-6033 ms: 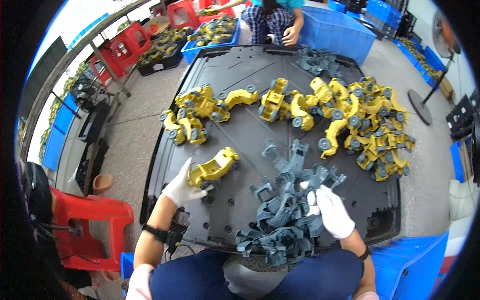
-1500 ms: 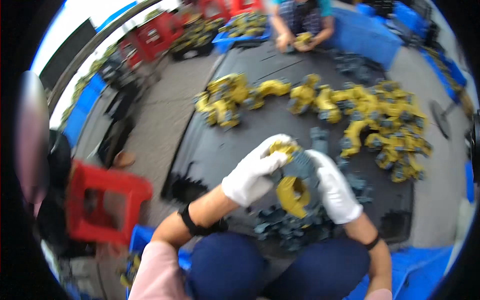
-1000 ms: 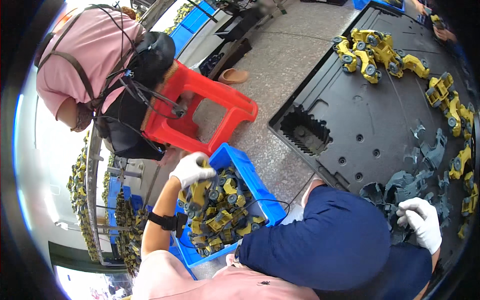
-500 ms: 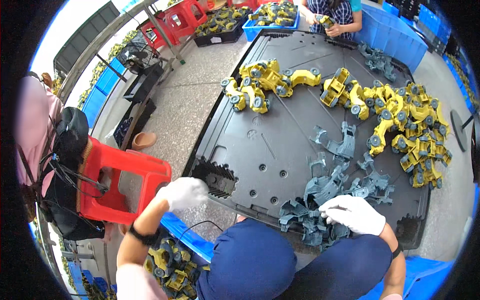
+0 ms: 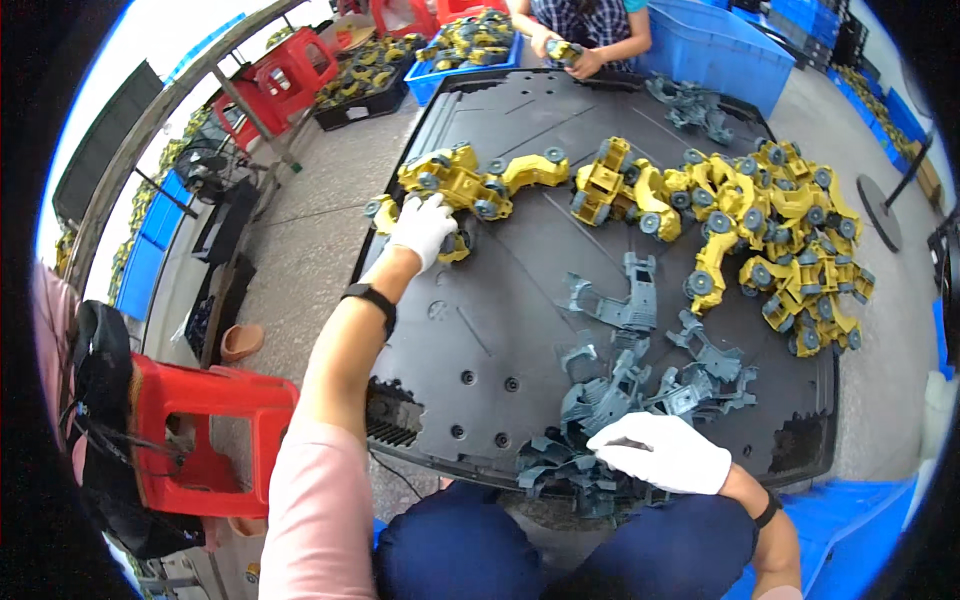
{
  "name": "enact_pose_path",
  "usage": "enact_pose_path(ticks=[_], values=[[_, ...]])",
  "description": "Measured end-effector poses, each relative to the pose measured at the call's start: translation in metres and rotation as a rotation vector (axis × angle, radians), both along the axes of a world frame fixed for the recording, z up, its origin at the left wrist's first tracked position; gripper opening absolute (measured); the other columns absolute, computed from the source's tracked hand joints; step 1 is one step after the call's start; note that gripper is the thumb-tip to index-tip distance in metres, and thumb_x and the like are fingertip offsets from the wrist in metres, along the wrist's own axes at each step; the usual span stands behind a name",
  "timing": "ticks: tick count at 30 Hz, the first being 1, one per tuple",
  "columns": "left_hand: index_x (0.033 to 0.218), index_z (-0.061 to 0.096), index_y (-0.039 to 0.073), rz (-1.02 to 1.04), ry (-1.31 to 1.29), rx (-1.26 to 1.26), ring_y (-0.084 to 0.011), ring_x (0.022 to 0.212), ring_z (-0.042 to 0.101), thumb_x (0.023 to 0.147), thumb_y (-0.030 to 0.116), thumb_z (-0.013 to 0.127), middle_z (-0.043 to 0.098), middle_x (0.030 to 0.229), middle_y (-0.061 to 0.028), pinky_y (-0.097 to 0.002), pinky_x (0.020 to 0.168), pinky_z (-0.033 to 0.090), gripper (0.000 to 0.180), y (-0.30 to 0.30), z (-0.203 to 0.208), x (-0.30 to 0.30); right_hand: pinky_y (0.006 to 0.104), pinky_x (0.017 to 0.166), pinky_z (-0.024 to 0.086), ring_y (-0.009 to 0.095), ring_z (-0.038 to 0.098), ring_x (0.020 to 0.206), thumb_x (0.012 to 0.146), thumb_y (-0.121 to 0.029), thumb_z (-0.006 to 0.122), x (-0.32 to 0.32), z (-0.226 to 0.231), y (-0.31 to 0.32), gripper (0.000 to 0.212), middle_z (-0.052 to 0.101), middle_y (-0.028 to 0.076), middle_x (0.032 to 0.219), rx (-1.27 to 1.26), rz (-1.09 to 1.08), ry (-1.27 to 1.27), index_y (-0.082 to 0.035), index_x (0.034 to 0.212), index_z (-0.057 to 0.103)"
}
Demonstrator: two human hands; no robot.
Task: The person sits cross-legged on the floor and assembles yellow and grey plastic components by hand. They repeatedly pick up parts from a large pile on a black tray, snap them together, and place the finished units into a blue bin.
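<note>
My left hand (image 5: 423,232), in a white glove, reaches to the far left of the dark table. Its fingers are apart over yellow toy vehicles with grey wheels (image 5: 460,183), and it covers part of one. At the near edge my gloved right hand (image 5: 668,455) is curled, thumb against fingers, beside a pile of grey plastic toy body parts (image 5: 603,395). Whatever lies between those fingers, if anything, is hidden. More grey shells (image 5: 632,295) lie just beyond. A large heap of yellow toy vehicles (image 5: 790,215) covers the table's right side.
Across the black table (image 5: 520,310), a person (image 5: 590,40) holds a yellow toy vehicle. A blue bin (image 5: 720,50) stands beside them, near more grey parts (image 5: 690,108). Red stools (image 5: 215,440) and a seated person are at left. Crates of yellow vehicles (image 5: 465,45) stand behind.
My left hand has moved from the table's near left corner forward to the yellow vehicles. My right hand stays by the grey pile, its fingers still curled. The view has shifted.
</note>
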State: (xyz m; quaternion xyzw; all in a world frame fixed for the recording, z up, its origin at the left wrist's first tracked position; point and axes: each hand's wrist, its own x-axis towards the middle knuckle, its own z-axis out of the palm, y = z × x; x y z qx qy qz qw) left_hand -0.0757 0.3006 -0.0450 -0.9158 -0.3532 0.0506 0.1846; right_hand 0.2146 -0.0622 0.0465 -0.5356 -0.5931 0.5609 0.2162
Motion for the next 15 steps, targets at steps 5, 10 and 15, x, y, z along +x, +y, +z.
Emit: enact_pose_path(ticks=[5, 10, 15], values=[[0.097, 0.064, 0.013, -0.132, -0.057, -0.302, -0.0292, 0.1, 0.059, 0.073, 0.033, 0.073, 0.06, 0.102, -0.0095, -0.0443, 0.085, 0.044, 0.032, -0.069, 0.021, 0.036, 0.0312, 0.065, 0.053, 0.016, 0.066, 0.071, 0.092, -0.021, 0.064, 0.013, -0.015, 0.007, 0.022, 0.065, 0.011, 0.087, 0.255, -0.113, -0.085, -0.005, 0.107, 0.068], [0.109, 0.055, 0.012, 0.055, -0.383, -0.498, -0.0391, 0.095, 0.062, 0.078, 0.021, 0.07, 0.062, 0.101, -0.0151, -0.0458, 0.082, 0.05, 0.035, -0.12, -0.009, 0.02, 0.0367, 0.065, 0.051, 0.022, 0.063, 0.071, 0.089, -0.015, 0.059, 0.042, -0.048, 0.049, 0.018, 0.062, 0.011, 0.084, 0.604, -0.33, -0.425, -0.005, 0.102, 0.065], [0.119, 0.054, 0.003, 0.463, -0.866, -0.859, -0.0309, 0.102, 0.064, 0.077, 0.021, 0.071, 0.066, 0.107, -0.0181, -0.0382, 0.089, 0.05, 0.048, -0.143, -0.024, 0.009, 0.0435, 0.073, 0.051, 0.029, 0.062, 0.087, 0.084, -0.015, 0.058, 0.043, -0.073, 0.118, 0.017, 0.063, 0.01, 0.089, 0.788, -0.04, -0.901, -0.012, 0.098, 0.067]])
